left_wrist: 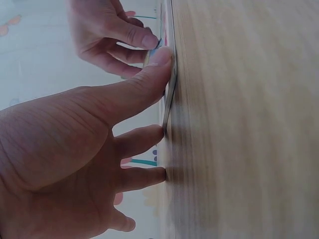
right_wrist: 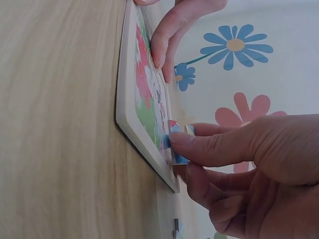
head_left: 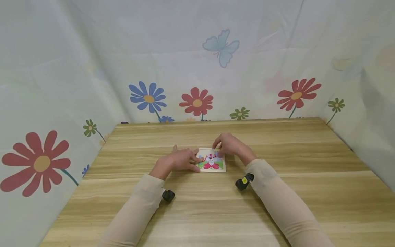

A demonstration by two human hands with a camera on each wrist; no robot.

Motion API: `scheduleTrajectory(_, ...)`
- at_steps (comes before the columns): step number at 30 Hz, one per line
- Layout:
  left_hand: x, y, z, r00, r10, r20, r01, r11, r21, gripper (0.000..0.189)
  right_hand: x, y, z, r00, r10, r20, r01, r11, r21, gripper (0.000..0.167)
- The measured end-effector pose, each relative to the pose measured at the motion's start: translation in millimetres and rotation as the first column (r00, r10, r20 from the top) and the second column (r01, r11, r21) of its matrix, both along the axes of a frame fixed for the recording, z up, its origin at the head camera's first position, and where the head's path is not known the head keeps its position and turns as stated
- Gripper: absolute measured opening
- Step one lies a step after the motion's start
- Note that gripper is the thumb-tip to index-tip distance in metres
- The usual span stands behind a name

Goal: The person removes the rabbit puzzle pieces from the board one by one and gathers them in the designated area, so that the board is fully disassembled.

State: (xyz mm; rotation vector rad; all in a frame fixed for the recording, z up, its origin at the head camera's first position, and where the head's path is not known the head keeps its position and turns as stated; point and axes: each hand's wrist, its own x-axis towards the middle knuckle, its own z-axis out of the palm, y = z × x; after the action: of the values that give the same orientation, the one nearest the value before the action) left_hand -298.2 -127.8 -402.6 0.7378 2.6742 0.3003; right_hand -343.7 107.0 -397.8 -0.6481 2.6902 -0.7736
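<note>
A small jigsaw puzzle (head_left: 211,165) in a pale wooden frame lies flat on the table, its picture a white-faced animal in pink on green. My left hand (head_left: 182,160) is at its left side, fingers spread and fairly straight. In the left wrist view the left thumb (left_wrist: 159,59) presses the frame's edge and two fingertips touch down beside it. Over the far right part of the puzzle, my right hand (head_left: 229,144) pinches a blue puzzle piece (right_wrist: 178,158) between thumb and fingers. In the right wrist view that piece stands tilted at the frame's far edge, partly covered by the fingers.
The wood-grain table (head_left: 191,212) stretches around the puzzle on all sides. A white cloth (head_left: 172,41) printed with flowers and a butterfly hangs behind and beside it. Black wrist cameras (head_left: 168,196) sit under both sleeves. A small bluish object (right_wrist: 178,230) shows beyond the frame.
</note>
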Motion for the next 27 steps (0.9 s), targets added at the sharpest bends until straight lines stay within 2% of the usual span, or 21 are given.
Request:
scheduleTrajectory(3, 0.3, 0.0, 0.4, 1.0, -0.008, 0.001, 0.008, 1.0, -0.001, 0.055, -0.3, 0, -0.2, 1.0, 0.006, 0.019, -0.006, 1.0, -0.007, 0.03)
scheduleTrajectory(10, -0.9, -0.2, -0.4, 1.0, -0.011, -0.001, 0.011, 1.0, 0.0, 0.054, 0.4, 2, 0.1, 0.999, 0.033, 0.003, -0.033, 0.999, -0.027, 0.03)
scheduleTrajectory(17, -2.3, 0.4, -1.8, 1.0, 0.003, 0.011, -0.003, 1.0, 0.003, 0.055, 1.9, 11, 7.9, 1.0, -0.003, 0.03, 0.005, 0.997, -0.08, 0.028)
scheduleTrajectory(22, -2.4, 0.0, -3.5, 1.0, 0.015, 0.021, -0.015, 1.0, 0.016, 0.056, -0.4, 31, 13.4, 0.996, -0.041, 0.078, 0.052, 0.987, -0.154, 0.033)
scheduleTrajectory(27, -1.6, -0.7, -2.6, 1.0, 0.015, 0.026, -0.016, 0.999, 0.03, 0.056, -6.5, 67, 13.1, 0.997, -0.045, 0.06, 0.056, 0.978, -0.202, 0.034)
